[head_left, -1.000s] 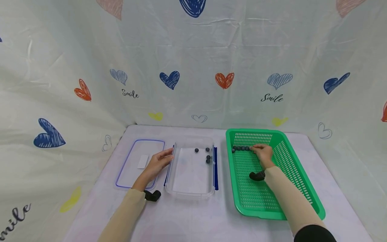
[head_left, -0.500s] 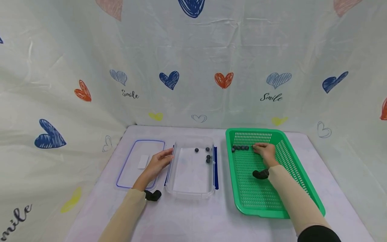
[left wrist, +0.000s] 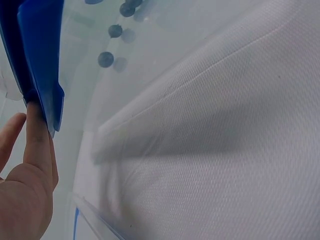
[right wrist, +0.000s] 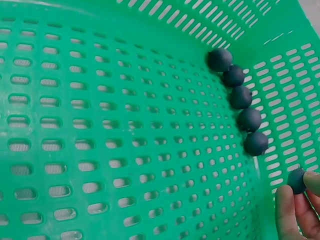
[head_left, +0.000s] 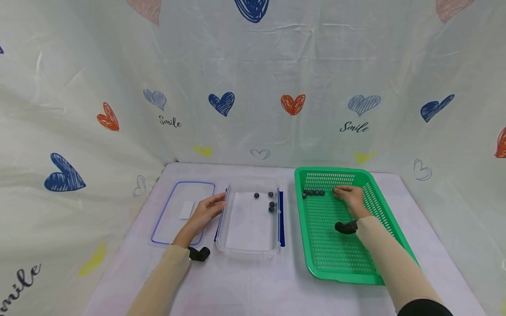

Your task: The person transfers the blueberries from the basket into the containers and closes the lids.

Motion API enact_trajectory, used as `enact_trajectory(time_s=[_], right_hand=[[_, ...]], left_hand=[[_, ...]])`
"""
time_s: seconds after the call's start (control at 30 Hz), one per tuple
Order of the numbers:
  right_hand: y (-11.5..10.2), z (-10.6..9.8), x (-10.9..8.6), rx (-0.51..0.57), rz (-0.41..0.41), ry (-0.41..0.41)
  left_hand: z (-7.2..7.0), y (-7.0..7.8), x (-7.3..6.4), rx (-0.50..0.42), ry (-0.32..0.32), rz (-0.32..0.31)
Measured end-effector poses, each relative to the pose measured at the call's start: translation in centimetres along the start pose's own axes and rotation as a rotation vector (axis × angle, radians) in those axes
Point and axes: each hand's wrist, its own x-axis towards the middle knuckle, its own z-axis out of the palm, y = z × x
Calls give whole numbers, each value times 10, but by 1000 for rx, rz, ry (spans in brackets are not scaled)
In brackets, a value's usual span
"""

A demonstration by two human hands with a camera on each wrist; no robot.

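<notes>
In the head view my right hand (head_left: 352, 201) is over the far part of a green plastic basket (head_left: 322, 245). The right wrist view shows a blueberry (right wrist: 296, 181) pinched between its thumb and fingers. Several more blueberries (right wrist: 241, 97) sit in a row along the basket's far side, apart from the hand. To the left is a clear plastic box (head_left: 249, 235) with several blueberries (head_left: 271, 209) inside. My left hand (head_left: 204, 216) touches the box's left side with fingers extended, its fingertips at the blue latch (left wrist: 42, 55) in the left wrist view.
A clear lid (head_left: 174, 206) with a blue rim lies left of the box, under the left forearm, with a small white rectangle (head_left: 187, 210) on it. Another blue latch (head_left: 282, 219) hangs off the box's right side. A heart-printed curtain (head_left: 261, 66) stands behind the table (head_left: 261, 285).
My right hand has moved a little to the right, away from the row, taking a blueberry from its right end. The left hand and the box have stayed in place.
</notes>
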Motion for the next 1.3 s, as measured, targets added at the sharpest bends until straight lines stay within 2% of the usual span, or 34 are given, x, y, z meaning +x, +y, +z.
enact_trajectory(time_s=[0.4,0.7,0.93,1.17,1.3], right_hand=[[-18,-2,-5,105,53,-87],[-27,-4,-14,102,5,-180],[-38,-3,-20,121,6,-200],[-43,-2,-26,217,6,-231],[-46,0,-30,194,-1,-242]], left_hand=[[0,0,0,-16,1,-1],[0,0,0,-21,-7,-6],[-1,0,0,-21,-15,-4],[0,0,1,-18,-4,7],[0,-1,0,-7,4,0]])
